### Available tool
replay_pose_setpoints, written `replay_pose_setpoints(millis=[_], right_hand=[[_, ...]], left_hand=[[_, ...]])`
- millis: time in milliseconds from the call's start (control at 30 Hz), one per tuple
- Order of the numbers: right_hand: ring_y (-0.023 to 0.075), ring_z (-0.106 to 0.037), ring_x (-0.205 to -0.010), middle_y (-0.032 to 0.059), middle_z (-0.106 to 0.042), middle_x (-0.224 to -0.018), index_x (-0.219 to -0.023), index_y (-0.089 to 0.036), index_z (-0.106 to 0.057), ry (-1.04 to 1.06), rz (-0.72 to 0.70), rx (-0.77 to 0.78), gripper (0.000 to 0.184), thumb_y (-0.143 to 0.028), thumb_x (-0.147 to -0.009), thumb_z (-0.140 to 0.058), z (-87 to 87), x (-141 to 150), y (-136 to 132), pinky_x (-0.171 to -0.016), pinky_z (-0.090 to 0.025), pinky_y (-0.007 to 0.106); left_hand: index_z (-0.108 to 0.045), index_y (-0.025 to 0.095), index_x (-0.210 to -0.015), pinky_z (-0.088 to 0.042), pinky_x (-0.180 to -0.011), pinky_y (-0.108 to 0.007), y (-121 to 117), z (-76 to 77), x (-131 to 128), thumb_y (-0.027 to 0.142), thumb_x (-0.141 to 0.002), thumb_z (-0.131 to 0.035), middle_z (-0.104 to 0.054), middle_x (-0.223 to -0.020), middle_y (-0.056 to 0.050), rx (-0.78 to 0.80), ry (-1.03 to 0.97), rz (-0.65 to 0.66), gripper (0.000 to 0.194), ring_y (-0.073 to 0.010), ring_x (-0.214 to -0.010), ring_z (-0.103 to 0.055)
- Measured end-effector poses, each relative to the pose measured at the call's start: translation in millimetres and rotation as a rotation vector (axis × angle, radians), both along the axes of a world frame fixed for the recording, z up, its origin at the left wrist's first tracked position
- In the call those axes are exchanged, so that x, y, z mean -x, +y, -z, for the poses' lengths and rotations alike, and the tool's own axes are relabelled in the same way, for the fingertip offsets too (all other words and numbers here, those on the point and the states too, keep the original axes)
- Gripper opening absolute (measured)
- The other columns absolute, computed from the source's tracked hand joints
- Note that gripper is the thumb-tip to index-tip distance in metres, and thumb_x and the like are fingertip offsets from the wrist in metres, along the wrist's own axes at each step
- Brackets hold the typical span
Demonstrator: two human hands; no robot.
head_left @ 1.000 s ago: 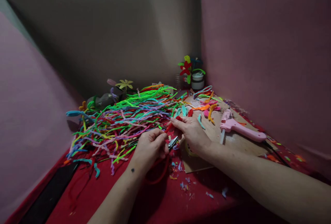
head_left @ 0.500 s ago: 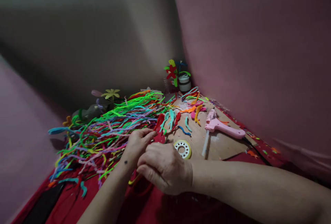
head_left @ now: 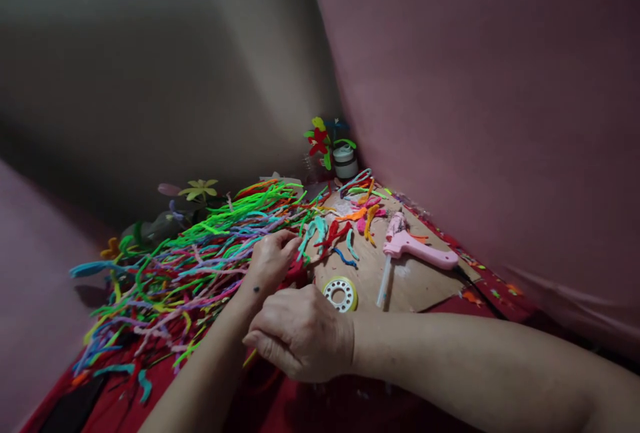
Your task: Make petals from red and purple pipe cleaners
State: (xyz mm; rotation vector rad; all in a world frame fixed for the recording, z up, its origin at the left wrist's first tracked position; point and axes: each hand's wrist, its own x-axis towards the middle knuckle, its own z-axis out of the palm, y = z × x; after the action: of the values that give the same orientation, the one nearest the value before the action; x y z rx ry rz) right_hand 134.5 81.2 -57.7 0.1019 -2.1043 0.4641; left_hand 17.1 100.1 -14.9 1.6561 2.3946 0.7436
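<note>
My left hand (head_left: 273, 258) reaches over the edge of the pipe cleaner pile, its fingers slightly bent and its thumb beside short teal fuzzy pieces (head_left: 314, 231). Nothing shows between its fingertips. Just right of them, red fuzzy pieces (head_left: 334, 238) lie crossed on the cardboard (head_left: 415, 286). Closer to me, my right hand (head_left: 300, 334) is closed with its back upward, so what its fingers hold is hidden. A yellow edge and a dim red loop (head_left: 263, 381) show below it; they may be a scissors handle.
A big heap of coloured pipe cleaners (head_left: 200, 273) spreads at left. On the cardboard lie a tape roll (head_left: 341, 294), a pink glue gun (head_left: 420, 249) with its cord, and orange and pink pieces (head_left: 369, 216). Fuzzy flowers (head_left: 317, 141) and a white jar (head_left: 345, 161) stand by the corner walls.
A red fuzzy piece that stood by my left fingertips now lies across another red one on the cardboard. The whole view has shifted, moving the scene somewhat left.
</note>
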Motion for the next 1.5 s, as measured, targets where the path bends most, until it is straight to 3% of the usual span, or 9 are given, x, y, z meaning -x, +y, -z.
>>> replay_pose_setpoints(millis=[200, 400, 700, 1033, 1333, 1500], right_hand=[[0.0124, -0.054, -0.061, 0.0033, -0.060, -0.064, -0.071, -0.015, -0.056, -0.036, -0.026, -0.010, 0.033, -0.028, -0.091, -0.033, 2.9, 0, -2, -0.059, -0.039, 0.024], [0.0122, -0.049, -0.058, 0.0042, -0.056, -0.063, -0.071, -0.015, -0.055, -0.082, -0.066, 0.100, 0.030, -0.025, -0.091, -0.035, 4.7, -5, -4, -0.057, -0.038, 0.024], [0.0112, -0.047, -0.057, 0.0034, -0.054, -0.062, -0.074, -0.015, -0.056, -0.152, -0.134, 0.171, 0.026, -0.024, -0.090, -0.039, 9.4, -5, -9, -0.057, -0.037, 0.023], [0.0109, -0.047, -0.057, 0.0043, -0.055, -0.061, -0.072, -0.012, -0.057, -0.191, -0.151, 0.200, 0.024, -0.019, -0.088, -0.041, 8.0, -6, -9, -0.056, -0.036, 0.023], [0.0101, -0.045, -0.057, 0.0029, -0.052, -0.060, -0.066, -0.014, -0.053, -0.212, -0.119, 0.185, 0.025, -0.019, -0.088, -0.042, 10.5, -5, -10, -0.055, -0.033, 0.023], [0.0098, -0.046, -0.057, 0.0034, -0.052, -0.060, -0.066, -0.012, -0.054, -0.202, -0.125, 0.186, 0.026, -0.018, -0.088, -0.041, 9.0, -6, -8, -0.055, -0.034, 0.023]], left_hand=[[-0.068, 0.016, -0.080, -0.041, -0.060, -0.025, -38, 0.1, 32, 0.047, -0.071, -0.049, -0.068, -0.071, -0.003, -0.033, -0.023, -0.043, 0.038, -0.0184, -0.068, -0.058], [-0.070, 0.017, -0.082, -0.041, -0.057, -0.023, -72, -2.3, 69, 0.048, -0.072, -0.047, -0.069, -0.067, -0.003, -0.071, 0.033, -0.204, 0.040, -0.0181, -0.064, -0.059], [-0.071, 0.020, -0.078, -0.041, -0.062, -0.024, -91, -17.9, 118, 0.038, -0.069, -0.049, -0.070, -0.071, -0.003, -0.132, 0.151, -0.422, 0.029, -0.0204, -0.071, -0.061], [-0.067, 0.016, -0.097, -0.044, -0.078, -0.025, -90, 1.5, 141, 0.030, -0.075, -0.044, -0.069, -0.098, -0.007, -0.191, 0.212, -0.418, 0.035, -0.0191, -0.089, -0.062], [-0.072, 0.020, -0.087, -0.043, -0.080, -0.026, -51, -8.0, 148, 0.027, -0.075, -0.048, -0.070, -0.093, -0.005, -0.096, 0.337, -0.282, 0.028, -0.0197, -0.088, -0.061], [-0.073, 0.023, -0.078, -0.043, -0.070, -0.025, -38, -0.8, 154, 0.027, -0.067, -0.058, -0.072, -0.080, -0.003, 0.067, 0.362, -0.197, 0.018, -0.0197, -0.079, -0.063]])
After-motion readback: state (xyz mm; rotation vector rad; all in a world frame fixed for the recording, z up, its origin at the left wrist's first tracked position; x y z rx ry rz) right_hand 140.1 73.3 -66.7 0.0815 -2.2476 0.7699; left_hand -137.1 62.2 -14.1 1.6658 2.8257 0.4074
